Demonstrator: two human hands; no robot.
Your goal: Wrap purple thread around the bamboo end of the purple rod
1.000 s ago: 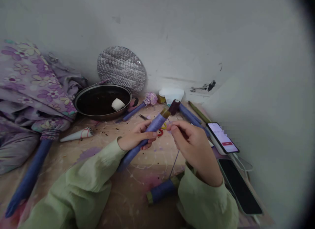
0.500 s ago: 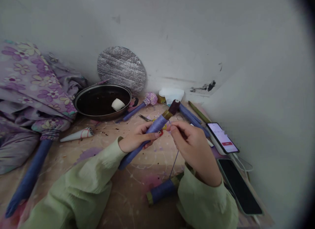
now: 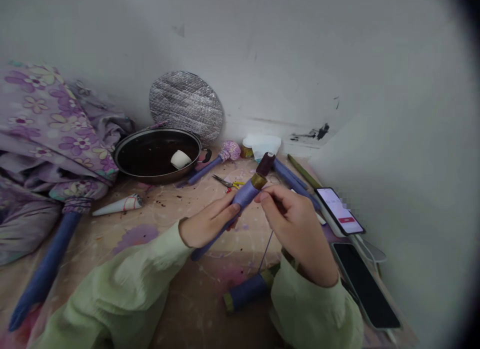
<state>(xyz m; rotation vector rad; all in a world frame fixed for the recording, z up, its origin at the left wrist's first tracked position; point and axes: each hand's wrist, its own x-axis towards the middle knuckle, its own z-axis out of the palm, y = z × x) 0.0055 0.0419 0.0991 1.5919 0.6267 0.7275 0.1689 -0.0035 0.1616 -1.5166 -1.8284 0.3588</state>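
My left hand (image 3: 212,220) is closed around a long tapering stick (image 3: 245,195) wrapped in purple, with an olive-brown band at its upper end. It tilts up to the right. The fingertips of my right hand (image 3: 288,216) are pinched close beside the wrapped part, just below the band. A purple thread (image 3: 266,250) runs from under my right hand down to a thread spool (image 3: 249,291) lying on its side on the table. Beyond the stick's upper end is a dark maroon thread spool (image 3: 265,164). Small yellow-handled scissors (image 3: 225,181) lie behind my left hand.
A dark pan (image 3: 150,156) holding a white roll stands at the back left, near a silvery round mat (image 3: 185,106) against the wall. Left are floral cloth (image 3: 56,114) and a paper cone (image 3: 120,205). Two phones, one lit (image 3: 339,209), one dark (image 3: 365,284), lie right.
My left hand and the wrapped stick have shifted slightly right, bringing its banded end closer to my right hand. My right hand stays nearly in place, and more of the scissors shows.
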